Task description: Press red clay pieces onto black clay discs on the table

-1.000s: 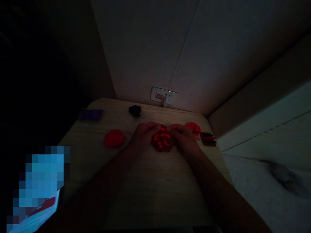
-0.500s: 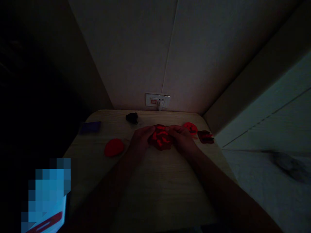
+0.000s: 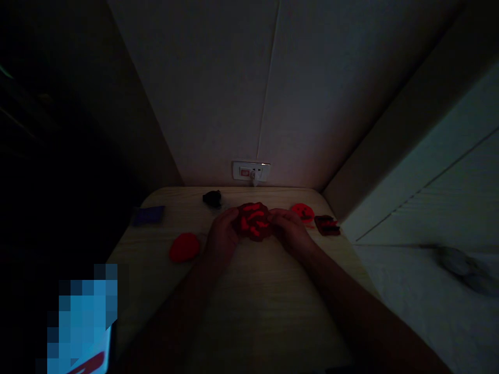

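Grip of the left hand (image 3: 223, 234) and right hand (image 3: 292, 232) is clamped on opposite edges of the red-streaked disc (image 3: 254, 222).

Round piece (image 3: 255, 222): dark red ground, short wavy streaks of brighter red scattered over it. Disc on the left (image 3: 184, 247): plain bright red, no pattern that I can make out. Disc on the right (image 3: 302, 213): bright red, small dark marks. Small slab (image 3: 327, 225): dark brownish red, bright red and black stripes. Packet (image 3: 148, 215): deep purple-blue. Lump (image 3: 212, 199): black. Tabletop (image 3: 249, 296): pale yellowish wood, fine grain lines. Socket plate (image 3: 237, 171): whitish; its switch (image 3: 245, 172) I log as orange-red. Wall (image 3: 210, 104): dim grey, faintly pinkish low down. Screen (image 3: 83, 322): blue blocks, red patch at the bottom.
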Demonstrator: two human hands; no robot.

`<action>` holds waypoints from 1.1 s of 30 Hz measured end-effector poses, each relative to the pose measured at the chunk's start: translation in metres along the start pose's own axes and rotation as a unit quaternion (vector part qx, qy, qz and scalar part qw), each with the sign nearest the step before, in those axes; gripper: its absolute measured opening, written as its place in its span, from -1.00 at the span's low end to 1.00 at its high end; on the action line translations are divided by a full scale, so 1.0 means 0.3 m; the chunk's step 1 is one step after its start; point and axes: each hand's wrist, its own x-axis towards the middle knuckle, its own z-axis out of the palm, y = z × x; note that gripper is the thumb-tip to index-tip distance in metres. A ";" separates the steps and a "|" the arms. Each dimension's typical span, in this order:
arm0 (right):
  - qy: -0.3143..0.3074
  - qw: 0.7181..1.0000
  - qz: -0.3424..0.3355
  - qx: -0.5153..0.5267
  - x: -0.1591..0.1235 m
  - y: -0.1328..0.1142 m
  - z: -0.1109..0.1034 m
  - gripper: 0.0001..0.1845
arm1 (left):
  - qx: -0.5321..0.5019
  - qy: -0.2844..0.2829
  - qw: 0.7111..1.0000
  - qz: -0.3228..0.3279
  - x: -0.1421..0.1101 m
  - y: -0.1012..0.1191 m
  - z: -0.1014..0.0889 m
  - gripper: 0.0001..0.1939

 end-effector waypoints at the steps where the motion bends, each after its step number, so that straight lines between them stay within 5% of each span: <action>1: 0.004 1.000 -0.004 0.002 0.000 -0.001 0.000 -0.86 | -0.009 -0.006 1.000 -0.013 -0.004 0.002 0.002 -0.66; 15: 0.031 0.999 -0.018 0.023 0.022 0.013 -0.022 -0.80 | -0.034 -0.028 0.999 -0.029 -0.008 0.002 -0.001 -0.71; 19: -0.008 0.998 -0.036 0.051 0.027 0.012 -0.021 -0.77 | -0.049 -0.015 0.999 -0.010 -0.006 0.001 -0.006 -0.74; 27: -0.067 0.997 -0.033 -0.016 0.002 0.019 -0.007 -0.77 | 0.007 0.048 0.995 0.089 0.002 0.009 -0.011 -0.65; 31: -0.082 0.996 -0.039 -0.012 -0.003 0.038 0.003 -0.81 | 0.096 0.080 0.973 0.193 -0.032 0.098 0.001 -0.59; 33: -0.083 0.996 -0.045 -0.007 -0.003 0.043 0.006 -0.82 | 0.186 0.130 0.938 0.263 -0.080 0.168 -0.005 -0.64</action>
